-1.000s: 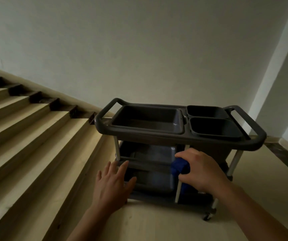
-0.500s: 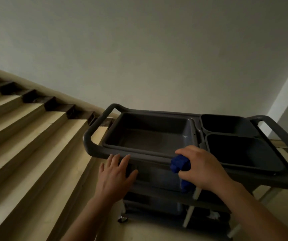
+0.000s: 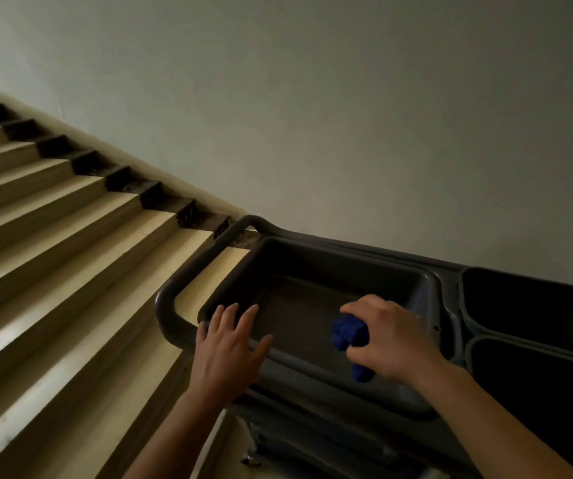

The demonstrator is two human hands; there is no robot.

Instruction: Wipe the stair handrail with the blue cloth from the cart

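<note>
My right hand (image 3: pixel 390 340) is closed around a bunched blue cloth (image 3: pixel 347 331), held above the near rim of the cart's large top tray. A second bit of blue shows under my palm. My left hand (image 3: pixel 230 347) hovers open, fingers spread, over the tray's front left corner and the cart's rim. The dark grey cart (image 3: pixel 312 264) stands at the foot of the stairs, its left push handle (image 3: pixel 188 281) next to the lowest steps. No handrail is in view.
Pale stone stairs (image 3: pixel 53 243) climb to the upper left along a plain wall (image 3: pixel 312 98). Two smaller dark bins (image 3: pixel 533 305) sit in the cart's top on the right. A lower shelf and a caster (image 3: pixel 250 459) show beneath.
My right hand has lifted the blue cloth from the cart's lower shelf up to the top tray. My view has risen and come closer to the cart. My left hand rose alongside.
</note>
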